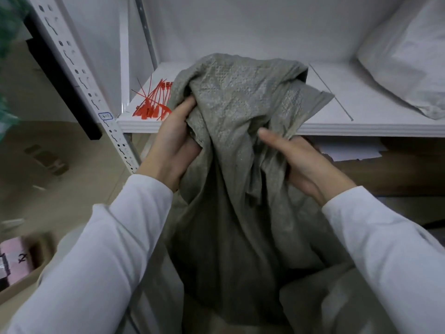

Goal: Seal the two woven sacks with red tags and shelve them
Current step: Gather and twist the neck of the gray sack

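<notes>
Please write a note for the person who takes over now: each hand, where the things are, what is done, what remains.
Left hand and right hand both grip the bunched neck of the grey woven sack, in front of the white shelf.
Red tags lie on the shelf's left end.
Done: neck gathered; no tag seen on it.
Left: tag and shelve it, then the second sack, not clearly seen.
</notes>
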The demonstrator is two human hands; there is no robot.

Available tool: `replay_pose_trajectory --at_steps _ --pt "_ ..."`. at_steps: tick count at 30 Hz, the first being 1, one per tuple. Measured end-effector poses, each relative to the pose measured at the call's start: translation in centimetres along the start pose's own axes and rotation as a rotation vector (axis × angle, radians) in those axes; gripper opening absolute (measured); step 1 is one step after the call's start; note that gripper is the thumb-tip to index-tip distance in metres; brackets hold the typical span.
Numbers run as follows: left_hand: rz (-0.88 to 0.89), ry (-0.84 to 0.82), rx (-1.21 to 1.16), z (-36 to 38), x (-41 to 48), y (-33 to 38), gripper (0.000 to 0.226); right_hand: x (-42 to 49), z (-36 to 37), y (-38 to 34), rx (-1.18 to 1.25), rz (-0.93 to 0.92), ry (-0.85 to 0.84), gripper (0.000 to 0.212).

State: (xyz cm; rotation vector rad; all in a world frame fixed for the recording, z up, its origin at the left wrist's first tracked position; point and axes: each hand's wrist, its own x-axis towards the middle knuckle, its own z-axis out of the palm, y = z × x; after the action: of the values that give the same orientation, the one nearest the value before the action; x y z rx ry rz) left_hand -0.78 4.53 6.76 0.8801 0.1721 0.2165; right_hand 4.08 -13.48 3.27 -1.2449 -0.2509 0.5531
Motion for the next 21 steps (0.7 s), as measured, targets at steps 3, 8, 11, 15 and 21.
replay_pose_trajectory --at_steps 3,8,11,15,21 --pt "-0.025 -0.041 0.056 1.0 -0.7 -0.4 0.036 0.0 0.7 0.7 0.035 0.001 -0.007 0.046" --pt "0.066 0.178 0.146 0.8 0.0 -0.3 0.051 0.3 0.5 -1.0 0.202 -0.219 0.142 0.034" --pt "0.082 0.143 0.303 0.2 -0.3 -0.6 0.046 0.0 0.1 -2.6 0.241 -0.38 0.207 0.024" --pt "-0.098 -0.202 0.548 1.0 -2.2 -3.0 0.018 -0.8 0.7 -3.8 0.296 -0.427 0.131 0.027" --pt "-0.134 -0.353 0.512 1.7 -2.1 -5.8 0.063 -2.6 3.2 -4.4 0.16 -0.425 -0.117 0.028"
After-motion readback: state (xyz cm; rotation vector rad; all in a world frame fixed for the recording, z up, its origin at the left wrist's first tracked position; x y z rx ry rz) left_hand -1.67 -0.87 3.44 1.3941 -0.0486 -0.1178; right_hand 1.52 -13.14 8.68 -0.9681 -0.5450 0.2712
